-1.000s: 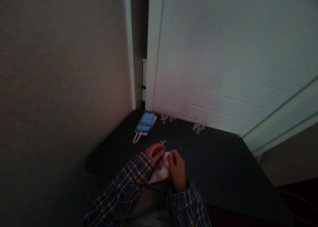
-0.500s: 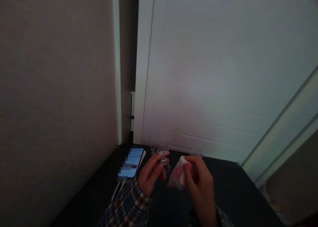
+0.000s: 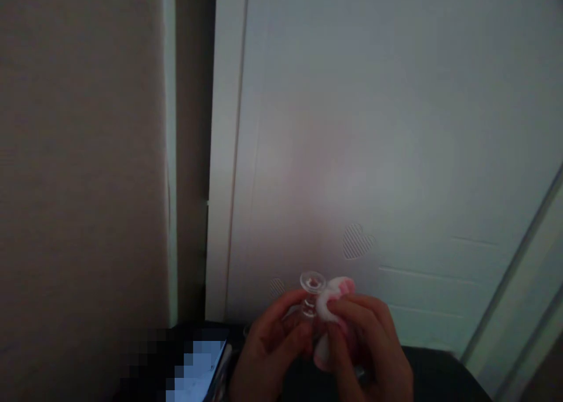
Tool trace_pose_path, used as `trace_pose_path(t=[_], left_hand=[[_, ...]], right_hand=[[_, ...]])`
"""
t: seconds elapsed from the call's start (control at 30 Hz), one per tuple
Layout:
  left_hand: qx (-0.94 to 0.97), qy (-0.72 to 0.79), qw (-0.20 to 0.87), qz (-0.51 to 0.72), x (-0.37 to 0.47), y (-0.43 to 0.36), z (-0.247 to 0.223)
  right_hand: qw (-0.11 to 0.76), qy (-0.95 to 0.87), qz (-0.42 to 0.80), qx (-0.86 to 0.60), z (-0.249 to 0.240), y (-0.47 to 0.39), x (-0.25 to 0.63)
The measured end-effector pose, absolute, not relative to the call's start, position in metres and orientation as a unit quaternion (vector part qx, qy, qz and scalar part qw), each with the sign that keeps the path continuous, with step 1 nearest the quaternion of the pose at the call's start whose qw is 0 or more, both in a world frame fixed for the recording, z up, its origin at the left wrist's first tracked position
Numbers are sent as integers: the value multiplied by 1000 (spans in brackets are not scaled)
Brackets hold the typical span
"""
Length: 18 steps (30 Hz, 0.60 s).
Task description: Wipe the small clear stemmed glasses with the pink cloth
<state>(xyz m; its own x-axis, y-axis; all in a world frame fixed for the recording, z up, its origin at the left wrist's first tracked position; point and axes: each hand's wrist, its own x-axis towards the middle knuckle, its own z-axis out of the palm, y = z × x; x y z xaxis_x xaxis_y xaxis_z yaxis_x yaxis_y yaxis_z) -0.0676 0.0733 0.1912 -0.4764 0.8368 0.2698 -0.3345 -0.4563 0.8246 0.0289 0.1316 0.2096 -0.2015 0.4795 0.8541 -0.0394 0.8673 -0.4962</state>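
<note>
A small clear stemmed glass (image 3: 309,305) is upside down, its round foot uppermost, in the fingers of my left hand (image 3: 275,343). My right hand (image 3: 367,337) pinches a bunched pink and white cloth (image 3: 328,308). The cloth lies against the right side of the glass stem, or very close to it. My fingers and the cloth hide much of the glass's bowl.
At the lower left a lit phone (image 3: 200,364), partly blurred out, lies on the dark tabletop (image 3: 433,367). Behind my hands rises a white panel (image 3: 373,126) with embossed hearts. A brownish wall (image 3: 83,185) stands on the left.
Both hands have come together, bringing the cloth from apart to beside the glass. The view has tilted upward, so the table sits lower in the picture.
</note>
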Motion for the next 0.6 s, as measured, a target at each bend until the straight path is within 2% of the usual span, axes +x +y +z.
trace_pose_path(t=[0.27,0.43,0.6], left_hand=[[345,424,381,746,-81,76,190],[305,424,365,770,-91,75,191],[319,433,366,760,-97,71,191]], right_hand=[[545,-781,265,-147,199,151,20],[478,-825,266,-145,196,162,19],[498,-803,274,-179,194,157,18]])
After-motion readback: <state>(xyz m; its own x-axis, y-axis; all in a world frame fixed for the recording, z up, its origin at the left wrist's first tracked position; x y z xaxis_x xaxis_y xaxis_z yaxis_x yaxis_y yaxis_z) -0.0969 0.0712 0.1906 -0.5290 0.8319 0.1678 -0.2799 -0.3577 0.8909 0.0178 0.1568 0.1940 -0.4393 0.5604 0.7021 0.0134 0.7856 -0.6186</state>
